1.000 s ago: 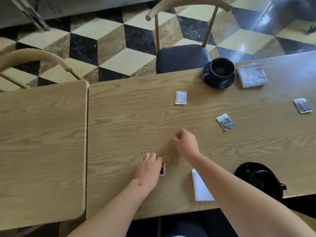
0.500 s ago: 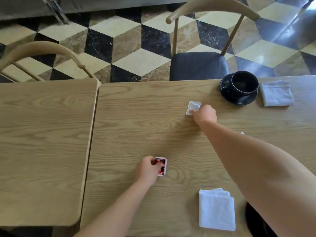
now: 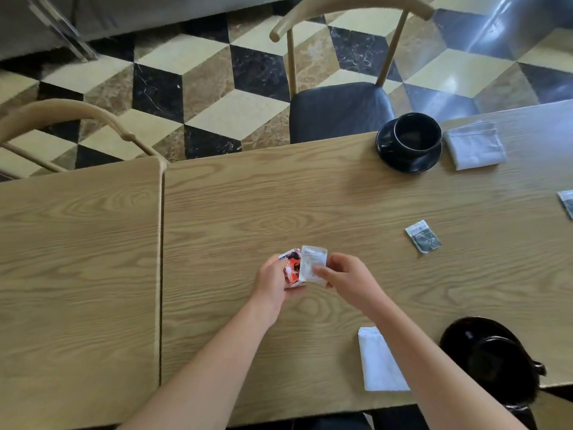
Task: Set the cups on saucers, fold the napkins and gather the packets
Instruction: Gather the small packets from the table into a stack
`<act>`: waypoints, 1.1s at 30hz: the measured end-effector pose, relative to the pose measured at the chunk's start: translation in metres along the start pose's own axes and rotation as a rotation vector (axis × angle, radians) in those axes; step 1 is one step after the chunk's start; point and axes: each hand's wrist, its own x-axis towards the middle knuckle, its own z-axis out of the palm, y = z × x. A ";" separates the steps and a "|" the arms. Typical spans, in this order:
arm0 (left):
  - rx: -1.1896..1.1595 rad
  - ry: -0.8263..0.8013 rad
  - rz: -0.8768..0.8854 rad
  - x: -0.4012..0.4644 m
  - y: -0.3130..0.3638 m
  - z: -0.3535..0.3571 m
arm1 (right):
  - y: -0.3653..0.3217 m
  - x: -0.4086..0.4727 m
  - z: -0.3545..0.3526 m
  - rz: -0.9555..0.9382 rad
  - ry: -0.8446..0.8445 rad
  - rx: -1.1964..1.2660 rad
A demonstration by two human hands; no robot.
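My left hand (image 3: 271,282) holds a red and white packet (image 3: 292,265) just above the wooden table (image 3: 235,212). My right hand (image 3: 348,277) pinches a white packet (image 3: 312,264) and lays it against the red one. A green-printed packet (image 3: 423,236) lies flat to the right, another packet (image 3: 567,202) is cut off at the right edge. A black cup (image 3: 417,132) stands on a black saucer (image 3: 403,161) at the far side, a folded grey napkin (image 3: 474,145) beside it. A second black cup (image 3: 493,361) on its saucer (image 3: 459,328) sits near me, a folded white napkin (image 3: 376,360) to its left.
A second wooden table (image 3: 77,259) butts against the left side with a narrow seam between. A chair with a dark seat (image 3: 339,110) stands behind the far edge, and another chair back (image 3: 71,114) curves at the left. The floor is patterned tile.
My right hand picked up the white packet from the far side and brought it back to my left hand, which lifted the red packet off the table.
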 end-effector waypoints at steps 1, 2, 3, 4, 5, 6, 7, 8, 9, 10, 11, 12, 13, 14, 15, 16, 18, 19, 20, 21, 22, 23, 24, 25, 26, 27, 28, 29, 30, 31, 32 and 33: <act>-0.039 -0.027 -0.022 -0.002 0.001 0.003 | 0.003 -0.005 0.001 -0.027 0.009 -0.072; -0.052 -0.060 -0.037 -0.004 0.001 0.005 | 0.005 -0.008 0.001 -0.052 0.019 -0.129; -0.027 -0.101 -0.037 -0.006 0.000 0.008 | 0.005 -0.011 0.000 -0.072 0.026 -0.160; 0.027 -0.141 -0.021 -0.007 -0.002 0.012 | 0.006 -0.013 -0.002 -0.089 0.033 -0.164; 0.088 -0.180 0.001 -0.009 -0.004 0.017 | 0.006 -0.014 -0.006 -0.098 0.046 -0.159; 0.142 -0.213 0.019 -0.010 -0.007 0.022 | 0.007 -0.015 -0.010 -0.097 0.063 -0.152; 0.173 -0.237 0.030 -0.012 -0.009 0.028 | 0.008 -0.016 -0.016 -0.086 0.074 -0.144; 0.180 -0.251 0.034 -0.012 -0.010 0.035 | 0.010 -0.017 -0.023 -0.070 0.083 -0.129; 0.166 -0.254 0.030 -0.013 -0.010 0.043 | 0.014 -0.017 -0.032 -0.046 0.098 -0.109; 0.135 -0.251 0.019 -0.013 -0.010 0.051 | 0.020 -0.016 -0.043 -0.018 0.136 -0.095; 0.097 -0.243 0.006 -0.012 -0.009 0.059 | 0.027 -0.013 -0.058 0.009 0.201 -0.095; 0.069 -0.235 -0.001 -0.012 -0.009 0.067 | 0.035 -0.011 -0.074 0.038 0.288 -0.127; 0.051 -0.232 -0.002 -0.012 -0.009 0.074 | 0.044 -0.007 -0.092 0.068 0.376 -0.185; 0.039 -0.237 -0.003 -0.013 -0.008 0.080 | 0.052 -0.003 -0.109 0.102 0.445 -0.256; 0.025 -0.244 -0.009 -0.014 -0.008 0.085 | 0.060 0.002 -0.123 0.148 0.490 -0.318; 0.010 -0.249 -0.016 -0.015 -0.008 0.089 | 0.066 0.008 -0.136 0.195 0.521 -0.348; 0.001 -0.257 -0.027 -0.019 -0.007 0.095 | 0.073 0.019 -0.152 0.253 0.569 -0.360; 0.007 -0.260 -0.030 -0.020 -0.006 0.097 | 0.075 0.025 -0.156 0.268 0.572 -0.370; 0.019 -0.259 -0.028 -0.020 -0.005 0.099 | 0.075 0.030 -0.159 0.283 0.562 -0.383; 0.037 -0.251 -0.021 -0.021 -0.004 0.099 | 0.075 0.035 -0.161 0.301 0.552 -0.391; 0.060 -0.238 -0.010 -0.020 -0.003 0.099 | 0.074 0.039 -0.161 0.320 0.551 -0.393; 0.080 -0.224 -0.001 -0.020 -0.002 0.099 | 0.072 0.041 -0.161 0.339 0.551 -0.384; 0.092 -0.215 0.004 -0.020 -0.001 0.098 | 0.071 0.042 -0.159 0.357 0.543 -0.369; 0.098 -0.213 0.005 -0.021 0.000 0.097 | 0.071 0.043 -0.157 0.369 0.530 -0.352; 0.098 -0.215 0.002 -0.022 0.001 0.096 | 0.071 0.042 -0.153 0.372 0.518 -0.334; 0.095 -0.217 -0.001 -0.023 0.001 0.095 | 0.070 0.040 -0.150 0.369 0.508 -0.316; 0.093 -0.217 0.000 -0.025 0.001 0.093 | 0.068 0.036 -0.146 0.360 0.499 -0.292; 0.095 -0.217 0.006 -0.027 0.000 0.091 | 0.065 0.031 -0.142 0.341 0.491 -0.253; 0.100 -0.216 0.013 -0.028 -0.001 0.090 | 0.060 0.024 -0.138 0.314 0.489 -0.189; 0.105 -0.217 0.018 -0.031 -0.002 0.089 | 0.054 0.013 -0.134 0.284 0.491 -0.098; 0.111 -0.223 0.019 -0.035 -0.003 0.087 | 0.047 -0.001 -0.128 0.252 0.491 0.020; 0.118 -0.236 0.015 -0.040 -0.004 0.087 | 0.040 -0.018 -0.120 0.220 0.485 0.152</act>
